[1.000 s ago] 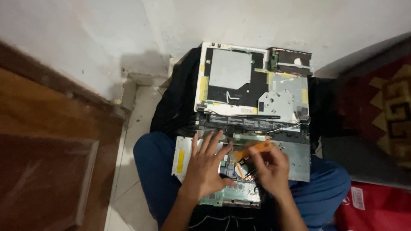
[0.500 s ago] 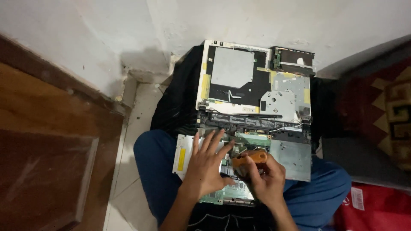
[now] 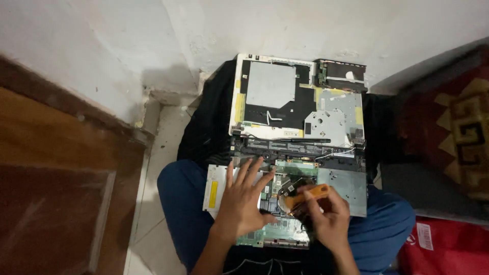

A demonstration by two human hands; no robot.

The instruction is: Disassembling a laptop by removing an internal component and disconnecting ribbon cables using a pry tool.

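The laptop is already opened up; an orange screwdriver is pinched in the right hand over the board, which is pressed flat beside it by the open left hand.

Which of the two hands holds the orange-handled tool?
The right hand grips the orange-handled tool over the fan area; the left hand lies flat, fingers spread, on the opened laptop, holding nothing.

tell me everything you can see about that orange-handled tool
The orange-handled tool is small, with a smooth, plastic-looking orange handle; it looks like a screwdriver, though its tip is hidden. It lies tilted, handle end pointing up and right, over the round fan area of the opened laptop on the person's lap. The right hand grips it with fingers wrapped around the handle, while the left hand lies flat on the board beside it.
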